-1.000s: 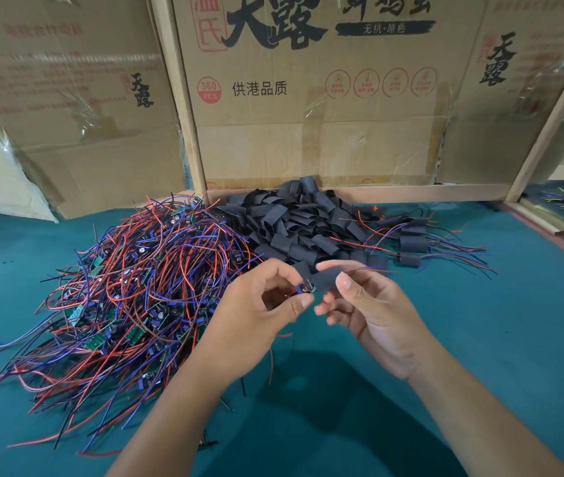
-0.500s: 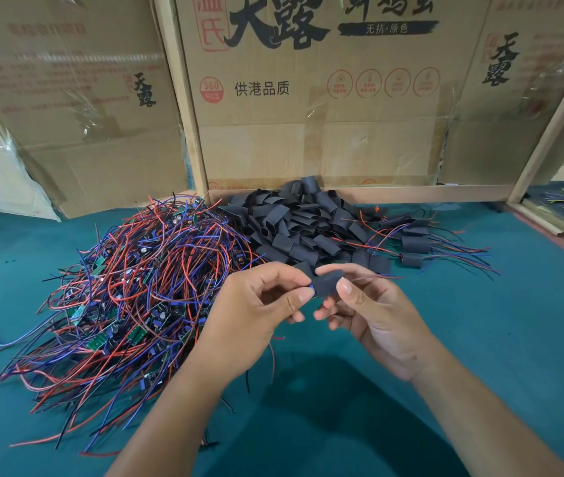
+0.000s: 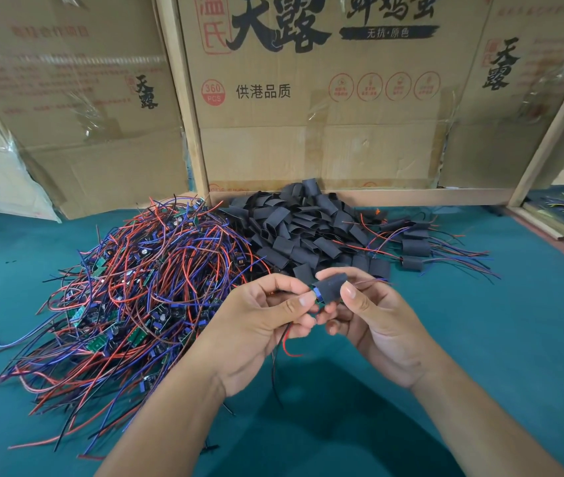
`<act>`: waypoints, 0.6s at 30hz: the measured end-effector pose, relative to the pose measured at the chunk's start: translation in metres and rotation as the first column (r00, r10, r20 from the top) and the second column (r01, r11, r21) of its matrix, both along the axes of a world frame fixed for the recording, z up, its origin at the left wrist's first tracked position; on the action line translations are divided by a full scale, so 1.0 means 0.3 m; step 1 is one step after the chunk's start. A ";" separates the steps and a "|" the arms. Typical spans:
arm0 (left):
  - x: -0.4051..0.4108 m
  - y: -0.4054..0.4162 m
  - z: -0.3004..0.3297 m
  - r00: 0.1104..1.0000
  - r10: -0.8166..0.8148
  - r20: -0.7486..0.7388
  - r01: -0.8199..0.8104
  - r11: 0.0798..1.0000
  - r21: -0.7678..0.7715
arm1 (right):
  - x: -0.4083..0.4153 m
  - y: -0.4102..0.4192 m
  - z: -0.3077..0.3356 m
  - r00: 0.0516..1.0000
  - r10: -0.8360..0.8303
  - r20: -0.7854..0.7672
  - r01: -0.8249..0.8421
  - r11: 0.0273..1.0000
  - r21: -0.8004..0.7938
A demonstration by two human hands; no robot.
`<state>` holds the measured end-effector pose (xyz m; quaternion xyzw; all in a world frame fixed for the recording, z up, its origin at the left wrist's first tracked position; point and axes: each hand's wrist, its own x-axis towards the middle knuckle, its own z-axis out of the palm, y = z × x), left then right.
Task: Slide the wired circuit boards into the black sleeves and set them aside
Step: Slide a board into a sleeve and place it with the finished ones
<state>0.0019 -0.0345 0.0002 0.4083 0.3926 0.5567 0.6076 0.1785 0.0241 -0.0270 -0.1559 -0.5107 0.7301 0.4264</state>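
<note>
The black sleeve [image 3: 331, 286] sits mid-air between both hands, a blue board edge [image 3: 317, 295] showing at its left mouth. The right hand [image 3: 377, 325] pinches the sleeve steady while the left hand [image 3: 260, 325] pinches the board end, likely to push it in; the finished pieces [image 3: 415, 247] lie far right, apart from the unsleeved pile [image 3: 143, 287].

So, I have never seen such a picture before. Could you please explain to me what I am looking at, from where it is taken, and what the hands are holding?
There is no machine here. A person wears a camera on the head, so you look down at their own two hands. On the green table lie a pile of wired circuit boards with red and blue wires, a pile of empty black sleeves, and some finished sleeved boards on the right. Cardboard boxes stand behind. The right hand pinches one black sleeve; the left hand holds the board at the sleeve's mouth, its wires hanging below.
</note>
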 end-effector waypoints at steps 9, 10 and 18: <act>0.012 -0.008 0.014 1.000 -0.005 -0.012 0.005 1.000 -0.027 | -0.004 -0.007 0.005 1.000 -0.005 0.031 0.004 1.000 0.008; 0.015 -0.009 0.014 1.000 -0.006 -0.016 0.006 1.000 -0.031 | -0.006 -0.010 0.007 0.999 -0.001 0.032 0.001 1.000 0.010; 0.010 -0.007 0.011 0.998 0.000 -0.064 -0.002 0.999 -0.034 | -0.009 -0.012 0.001 0.999 -0.012 0.043 0.011 1.000 0.020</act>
